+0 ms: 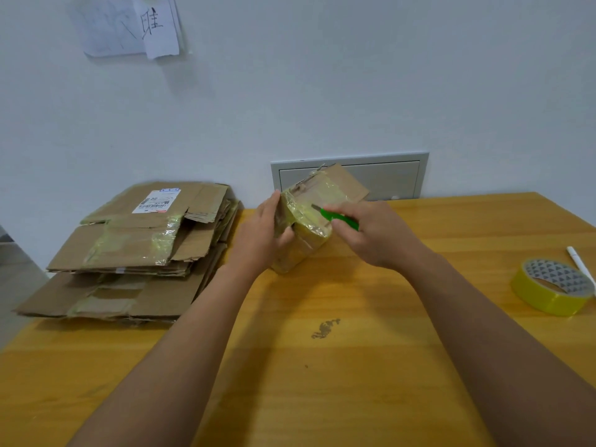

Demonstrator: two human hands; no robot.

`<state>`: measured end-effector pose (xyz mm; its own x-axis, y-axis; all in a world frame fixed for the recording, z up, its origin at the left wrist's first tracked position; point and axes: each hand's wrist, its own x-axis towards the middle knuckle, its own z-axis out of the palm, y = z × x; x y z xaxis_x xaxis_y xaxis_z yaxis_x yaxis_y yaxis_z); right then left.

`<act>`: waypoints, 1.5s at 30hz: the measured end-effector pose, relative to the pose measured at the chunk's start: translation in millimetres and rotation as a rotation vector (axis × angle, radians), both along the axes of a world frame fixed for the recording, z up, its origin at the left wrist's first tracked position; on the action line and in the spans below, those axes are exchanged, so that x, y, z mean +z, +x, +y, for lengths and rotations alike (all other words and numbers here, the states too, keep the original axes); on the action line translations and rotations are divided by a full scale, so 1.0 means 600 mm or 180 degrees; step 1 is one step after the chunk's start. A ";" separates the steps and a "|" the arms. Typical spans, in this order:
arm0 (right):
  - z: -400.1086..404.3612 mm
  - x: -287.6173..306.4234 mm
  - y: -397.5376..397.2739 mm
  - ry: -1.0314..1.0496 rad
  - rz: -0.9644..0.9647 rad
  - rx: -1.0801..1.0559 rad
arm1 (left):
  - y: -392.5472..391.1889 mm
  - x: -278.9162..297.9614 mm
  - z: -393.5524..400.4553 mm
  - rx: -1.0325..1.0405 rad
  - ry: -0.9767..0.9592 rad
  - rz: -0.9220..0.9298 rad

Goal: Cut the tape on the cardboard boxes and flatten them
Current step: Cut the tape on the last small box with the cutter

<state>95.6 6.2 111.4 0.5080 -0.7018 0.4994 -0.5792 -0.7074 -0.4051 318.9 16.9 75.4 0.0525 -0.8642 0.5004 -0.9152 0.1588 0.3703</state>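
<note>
One small brown cardboard box (303, 221), wrapped in yellowish tape, sat tilted on the yellow wooden table (354, 350), cupped by the left hand (261, 237) from its left side. The right hand (377, 233) was clenched on a green utility knife (340, 217), blade pointing left onto the taped top. Flattened cardboard stack (138, 246) lay left; yellow tape roll (553, 287) well right.

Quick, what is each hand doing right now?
Left hand: closed around the small taped brown cardboard box.
Right hand: closed on the green plastic utility knife.
</note>
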 end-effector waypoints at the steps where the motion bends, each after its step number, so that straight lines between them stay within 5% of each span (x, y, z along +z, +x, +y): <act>1: -0.002 0.002 0.007 -0.0011 -0.0186 0.0012 | -0.003 -0.001 0.000 -0.0025 -0.0027 -0.0009; 11: -0.019 -0.042 0.039 0.0125 -0.0354 0.0190 | -0.003 -0.012 0.004 -0.0256 -0.0303 0.0020; 45: -0.006 0.007 0.028 0.0373 0.0675 0.0150 | -0.011 -0.019 0.003 -0.0329 -0.0229 -0.0400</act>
